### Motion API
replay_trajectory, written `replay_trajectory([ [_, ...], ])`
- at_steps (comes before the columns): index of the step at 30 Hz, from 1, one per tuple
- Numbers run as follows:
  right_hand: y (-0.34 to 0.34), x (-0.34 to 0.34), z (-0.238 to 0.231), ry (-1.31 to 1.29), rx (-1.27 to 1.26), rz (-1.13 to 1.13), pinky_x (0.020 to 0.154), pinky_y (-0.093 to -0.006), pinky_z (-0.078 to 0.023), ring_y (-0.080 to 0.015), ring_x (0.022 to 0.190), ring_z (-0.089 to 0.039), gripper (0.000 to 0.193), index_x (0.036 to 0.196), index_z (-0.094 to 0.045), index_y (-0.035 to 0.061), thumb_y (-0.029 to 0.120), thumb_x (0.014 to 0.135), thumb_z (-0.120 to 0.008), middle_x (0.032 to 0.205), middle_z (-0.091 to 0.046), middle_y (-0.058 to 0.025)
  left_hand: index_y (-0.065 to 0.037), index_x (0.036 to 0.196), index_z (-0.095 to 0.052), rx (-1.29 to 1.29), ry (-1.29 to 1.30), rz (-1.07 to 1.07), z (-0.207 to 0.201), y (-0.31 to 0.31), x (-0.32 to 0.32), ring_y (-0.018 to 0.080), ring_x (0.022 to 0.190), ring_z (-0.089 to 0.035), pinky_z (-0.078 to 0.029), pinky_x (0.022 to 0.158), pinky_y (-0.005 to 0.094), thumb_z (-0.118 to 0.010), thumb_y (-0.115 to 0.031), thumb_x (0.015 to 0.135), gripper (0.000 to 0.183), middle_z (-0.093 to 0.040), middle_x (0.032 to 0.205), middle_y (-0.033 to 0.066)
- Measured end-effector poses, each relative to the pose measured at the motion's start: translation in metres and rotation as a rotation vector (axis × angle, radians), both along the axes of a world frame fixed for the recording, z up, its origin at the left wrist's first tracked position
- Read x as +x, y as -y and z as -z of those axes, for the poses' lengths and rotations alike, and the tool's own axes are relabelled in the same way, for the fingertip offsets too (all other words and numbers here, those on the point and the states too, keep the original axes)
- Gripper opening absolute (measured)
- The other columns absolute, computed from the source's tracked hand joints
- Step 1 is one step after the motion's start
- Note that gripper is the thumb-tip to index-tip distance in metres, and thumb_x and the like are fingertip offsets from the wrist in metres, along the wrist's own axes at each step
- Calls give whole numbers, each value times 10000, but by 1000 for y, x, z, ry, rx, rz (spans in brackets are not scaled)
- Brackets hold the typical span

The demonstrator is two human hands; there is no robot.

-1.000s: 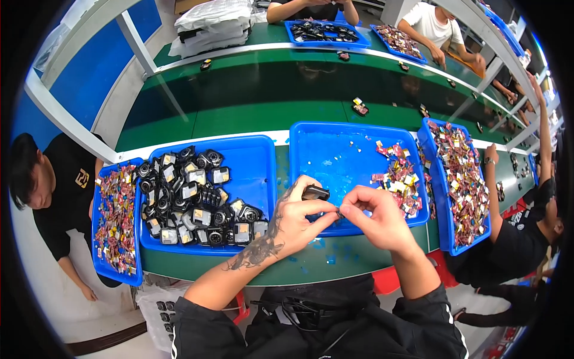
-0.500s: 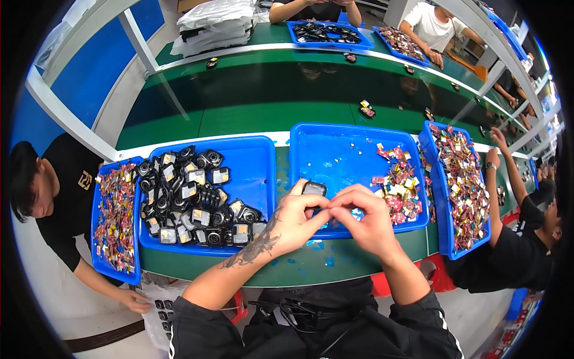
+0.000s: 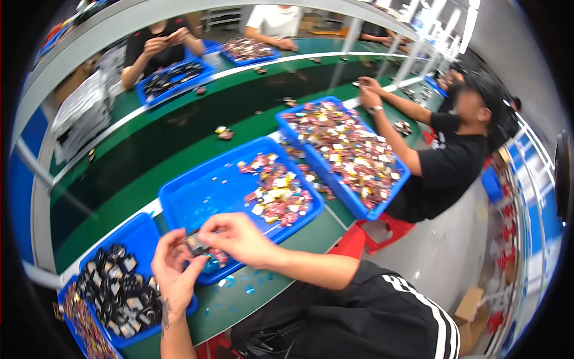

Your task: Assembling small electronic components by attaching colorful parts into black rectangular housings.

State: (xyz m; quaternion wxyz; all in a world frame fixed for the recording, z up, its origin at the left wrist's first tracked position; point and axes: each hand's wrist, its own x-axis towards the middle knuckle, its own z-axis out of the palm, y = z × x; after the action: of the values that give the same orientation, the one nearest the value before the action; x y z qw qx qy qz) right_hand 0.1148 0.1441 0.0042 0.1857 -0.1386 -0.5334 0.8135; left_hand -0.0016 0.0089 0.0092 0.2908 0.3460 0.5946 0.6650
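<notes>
In front of me, over the near edge of a blue tray [image 3: 179,190], both hands are closed on one small black watch-like case [image 3: 196,243]. My left hand [image 3: 172,270] grips it from the left between thumb and fingers. From the other side, my right hand [image 3: 242,240] presses thumb and fingertips onto its top. Fingers cover part of the case. Reddish pieces [image 3: 216,257] show just below the hands. Inside the tray, on its right side, lies a heap of small pink circuit pieces [image 3: 278,194] with yellow and white parts.
At lower left a blue tray holds many black cases [image 3: 119,293], beside a tray of small parts [image 3: 84,320]. Another full tray of parts [image 3: 353,152] stands to the right, near a co-worker [image 3: 454,149]. Beyond runs a green belt [image 3: 149,137] with scattered pieces; other people sit across it.
My view has swung right and tilted. The black case, earlier in my left hand while the fingertips met beside it, is now between both hands.
</notes>
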Motion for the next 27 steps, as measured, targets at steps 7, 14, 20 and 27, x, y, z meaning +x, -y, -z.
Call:
replay_trajectory([
  [7,10,-4,-1,40,270,80,683,-272,-524,-151,734,-627,127,952,-678,-25,87,895,-659,1218,-543,-145,84,1245,-550,136,174,-137,25,1,7,202,1034,-615,-509,913,328,-544,-67,957,325,-632,1130,121],
  [14,0,14,-21,171,697,144,675,-259,-502,-140,777,-629,154,1005,-701,8,0,858,-654,880,-652,-84,42,1318,-514,198,334,79,23,-12,10,171,1081,-600,-536,927,322,-502,-46,983,346,-604,1219,117],
  [20,14,0,-29,91,970,203,594,-256,-477,-148,694,-611,207,1037,-691,10,-20,833,-666,869,-662,-102,59,1315,-509,184,258,33,20,-4,6,185,1103,-595,-521,952,326,-497,-30,980,347,-595,1238,133],
  [27,15,-5,-30,147,855,298,533,-255,-436,-114,572,-509,131,910,-674,-15,-20,783,-708,779,-685,-79,46,1323,-516,167,223,78,23,-4,7,145,1093,-587,-499,941,275,-514,-9,971,356,-611,1222,110],
])
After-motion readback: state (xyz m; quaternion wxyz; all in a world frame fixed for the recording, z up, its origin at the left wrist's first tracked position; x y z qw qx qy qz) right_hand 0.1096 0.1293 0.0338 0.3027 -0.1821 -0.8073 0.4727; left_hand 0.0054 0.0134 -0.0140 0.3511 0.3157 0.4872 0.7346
